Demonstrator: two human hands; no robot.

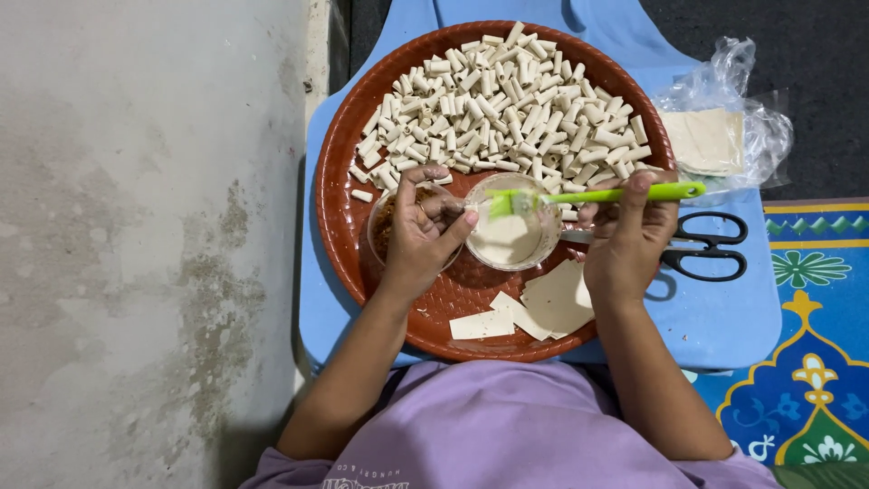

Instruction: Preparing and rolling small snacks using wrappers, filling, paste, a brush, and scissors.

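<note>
**Brush over paste bowl, wrapper pinched at left fingertips**

Brush [605, 194] lies almost level, long axis left-right across the frame, green handle out to the right, bristle end at the left over the small clear bowl [512, 234] of pale paste. Right hand [627, 243] grips the handle near its middle, fingers curled closed round it, index tip on top. Wrist comes up from below, palm turned toward the tray.

Left hand [421, 234] sits just left of the bowl, nearer the bristles than the right. Fingers bunched, thumb tip out toward the bowl rim; looks like a small pale piece is pinched there, but too small to tell for sure. Bristle tip is just right of that thumb, near, contact unclear. Under the left hand is a second clear bowl [382, 226] with brown filling, mostly hidden.

All of it sits on a round brown tray [337, 217]. Far half of the tray carries a heap of small pale rolled tubes [493, 104]. Near edge has flat pale wrapper sheets [543, 303], some cut into strips. Tray rests on a blue mat [724, 317]. Black scissors [706, 246] lie on the mat just right of the right hand. A plastic bag [720, 131] with more sheets sits beyond them.
</note>
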